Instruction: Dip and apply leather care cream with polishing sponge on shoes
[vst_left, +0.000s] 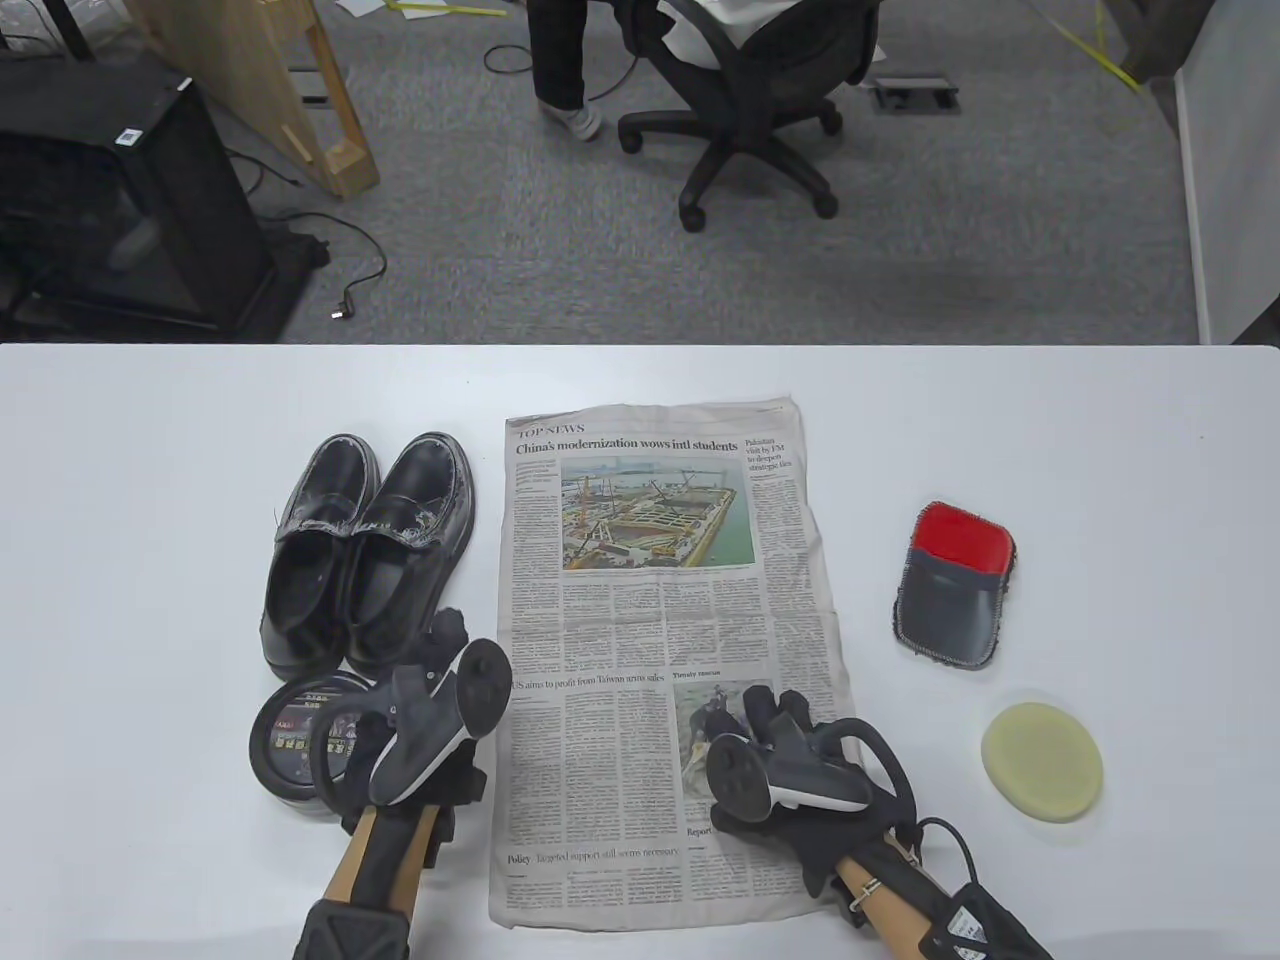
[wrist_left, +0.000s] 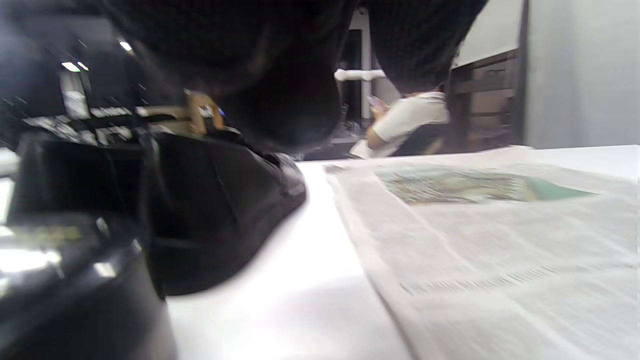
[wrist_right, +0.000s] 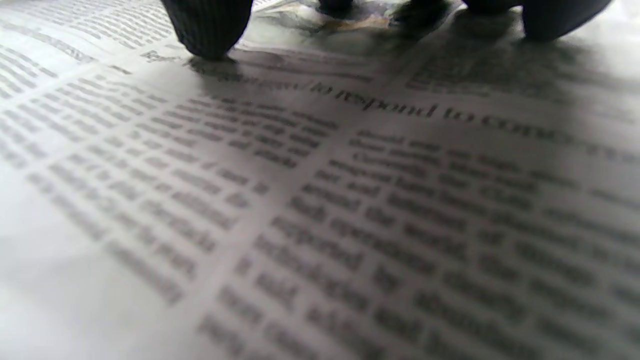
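While R hand (vst_left: 790, 760) flat on newspaper (vst_left: 650, 600), L hand (vst_left: 430, 720) by shoes (vst_left: 370, 550).

Two black loafers (vst_left: 365, 555) sit side by side on the white desk (vst_left: 1100, 450), toes pointing away, scuffed pale at the vamps. Just below them, a round black tin of leather cream (vst_left: 295, 740), lid on. Well off to the right lies the pale yellow round polishing sponge (vst_left: 1042, 762), flat.
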